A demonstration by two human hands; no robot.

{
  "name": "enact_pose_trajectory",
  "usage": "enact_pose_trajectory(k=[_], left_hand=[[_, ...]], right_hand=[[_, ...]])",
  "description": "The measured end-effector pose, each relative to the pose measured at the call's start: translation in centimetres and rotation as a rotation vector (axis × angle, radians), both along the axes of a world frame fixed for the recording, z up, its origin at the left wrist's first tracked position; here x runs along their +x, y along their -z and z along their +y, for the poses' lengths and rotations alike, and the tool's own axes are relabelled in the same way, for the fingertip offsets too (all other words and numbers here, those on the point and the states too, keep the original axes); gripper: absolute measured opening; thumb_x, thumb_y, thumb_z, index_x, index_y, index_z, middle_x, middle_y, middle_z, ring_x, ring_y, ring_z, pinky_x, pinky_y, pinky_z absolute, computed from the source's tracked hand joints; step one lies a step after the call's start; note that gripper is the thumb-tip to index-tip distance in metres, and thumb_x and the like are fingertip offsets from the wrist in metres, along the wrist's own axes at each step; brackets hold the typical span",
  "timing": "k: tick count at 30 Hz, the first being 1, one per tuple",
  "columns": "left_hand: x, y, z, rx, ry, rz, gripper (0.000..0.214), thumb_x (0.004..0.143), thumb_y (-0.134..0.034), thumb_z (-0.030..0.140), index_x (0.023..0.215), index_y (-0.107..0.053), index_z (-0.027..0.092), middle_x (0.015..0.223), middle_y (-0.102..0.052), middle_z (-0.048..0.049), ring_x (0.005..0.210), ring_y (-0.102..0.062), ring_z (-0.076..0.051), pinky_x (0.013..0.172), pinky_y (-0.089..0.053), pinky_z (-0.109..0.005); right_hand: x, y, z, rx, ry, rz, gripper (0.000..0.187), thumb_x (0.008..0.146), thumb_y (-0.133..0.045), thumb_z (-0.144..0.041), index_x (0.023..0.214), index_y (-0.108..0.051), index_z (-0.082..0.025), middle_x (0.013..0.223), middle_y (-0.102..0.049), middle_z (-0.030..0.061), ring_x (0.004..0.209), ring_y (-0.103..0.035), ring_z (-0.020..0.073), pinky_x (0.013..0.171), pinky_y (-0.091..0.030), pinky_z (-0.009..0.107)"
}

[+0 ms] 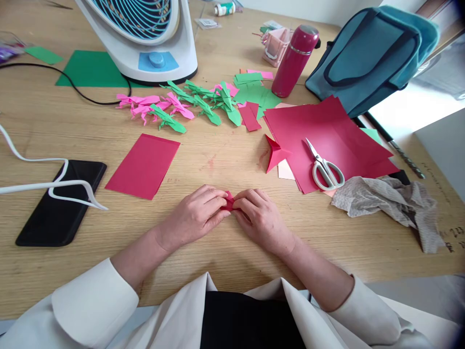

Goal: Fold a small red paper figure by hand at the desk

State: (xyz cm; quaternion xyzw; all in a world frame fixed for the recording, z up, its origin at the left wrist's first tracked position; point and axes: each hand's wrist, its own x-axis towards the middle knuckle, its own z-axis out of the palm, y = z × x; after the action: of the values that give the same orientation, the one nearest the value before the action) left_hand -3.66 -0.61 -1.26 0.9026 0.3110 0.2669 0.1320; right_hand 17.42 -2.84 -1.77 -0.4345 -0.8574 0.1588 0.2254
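Between my two hands, low over the table's near middle, is a small piece of folded red paper [228,200]. My left hand [196,212] pinches its left side between thumb and fingers. On the right side, my right hand [259,218] grips it with curled fingertips. Most of the paper is covered by my fingers. To the left lies a flat red paper sheet [143,166]. A folded red paper piece with pointed corners [275,153] rests to the right, against a stack of large red sheets [319,140].
White-handled scissors [327,170] lie on the red stack beside a crumpled cloth [388,198]. Several pink and green folded paper figures [209,104] spread behind. A fan [160,53], red flask [295,60], teal bag [363,58] and black phone [60,208] with white cable surround the work area.
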Motion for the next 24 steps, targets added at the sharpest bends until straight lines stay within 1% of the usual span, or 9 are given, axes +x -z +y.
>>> enact_pose_trajectory(k=[2, 4, 7, 9, 14, 18, 24], left_hand=[[-0.12, -0.12, -0.06, -0.023, 0.015, 0.018, 0.013, 0.093, -0.059, 0.022, 0.103, -0.065, 0.015, 0.111, -0.068, -0.0111, 0.108, -0.061, -0.022, 0.096, -0.053, -0.039], [-0.13, -0.12, -0.13, -0.013, 0.013, 0.029, 0.013, 0.094, -0.057, 0.019, 0.104, -0.065, 0.015, 0.11, -0.068, -0.0109, 0.108, -0.061, -0.022, 0.096, -0.053, -0.039], [-0.03, 0.02, -0.24, 0.014, -0.012, 0.036, 0.015, 0.095, -0.053, 0.013, 0.103, -0.066, 0.015, 0.106, -0.067, -0.0095, 0.104, -0.061, -0.02, 0.093, -0.053, -0.037], [0.05, 0.09, -0.31, 0.009, -0.029, 0.041, 0.015, 0.095, -0.053, 0.013, 0.1, -0.066, 0.015, 0.102, -0.067, -0.0083, 0.099, -0.06, -0.019, 0.091, -0.053, -0.036], [0.22, 0.07, -0.22, -0.072, -0.043, 0.027, 0.014, 0.096, -0.052, 0.014, 0.095, -0.066, 0.017, 0.096, -0.066, -0.0056, 0.094, -0.059, -0.018, 0.086, -0.051, -0.033], [0.38, 0.0, 0.07, -0.143, -0.08, 0.009, 0.012, 0.096, -0.052, 0.016, 0.099, -0.063, 0.017, 0.096, -0.065, -0.0041, 0.093, -0.06, -0.017, 0.084, -0.05, -0.032], [0.58, -0.1, 0.42, -0.154, -0.114, 0.058, 0.011, 0.094, -0.053, 0.014, 0.099, -0.061, 0.019, 0.092, -0.065, -0.0024, 0.088, -0.061, -0.017, 0.077, -0.048, -0.03]], right_hand=[[-0.01, -0.13, 0.0, -0.007, -0.001, 0.01, 0.014, 0.099, -0.05, -0.022, 0.095, -0.063, -0.019, 0.102, -0.065, 0.0087, 0.095, -0.057, 0.0215, 0.087, -0.047, 0.038], [-0.02, -0.29, -0.03, -0.013, 0.0, 0.024, 0.014, 0.099, -0.05, -0.021, 0.095, -0.063, -0.019, 0.102, -0.065, 0.009, 0.095, -0.057, 0.0216, 0.087, -0.047, 0.039], [-0.03, -0.43, -0.1, -0.024, 0.013, 0.051, 0.014, 0.098, -0.05, -0.019, 0.095, -0.063, -0.019, 0.101, -0.064, 0.0092, 0.094, -0.056, 0.0216, 0.086, -0.048, 0.039], [-0.04, -0.47, -0.11, -0.04, 0.024, 0.07, 0.013, 0.098, -0.051, -0.018, 0.095, -0.064, -0.019, 0.099, -0.064, 0.009, 0.092, -0.056, 0.0214, 0.085, -0.048, 0.038], [-0.12, -0.47, 0.06, -0.085, 0.049, 0.12, 0.012, 0.095, -0.053, -0.015, 0.093, -0.063, -0.02, 0.097, -0.063, 0.0077, 0.09, -0.057, 0.0204, 0.084, -0.048, 0.037], [-0.14, -0.46, 0.27, -0.11, 0.059, 0.132, 0.012, 0.093, -0.055, -0.014, 0.101, -0.062, -0.019, 0.098, -0.063, 0.0076, 0.091, -0.058, 0.0209, 0.083, -0.048, 0.036], [-0.24, -0.5, 0.48, -0.138, 0.071, 0.129, 0.017, 0.09, -0.055, -0.012, 0.104, -0.059, -0.02, 0.098, -0.063, 0.0068, 0.09, -0.059, 0.0215, 0.082, -0.046, 0.037]])
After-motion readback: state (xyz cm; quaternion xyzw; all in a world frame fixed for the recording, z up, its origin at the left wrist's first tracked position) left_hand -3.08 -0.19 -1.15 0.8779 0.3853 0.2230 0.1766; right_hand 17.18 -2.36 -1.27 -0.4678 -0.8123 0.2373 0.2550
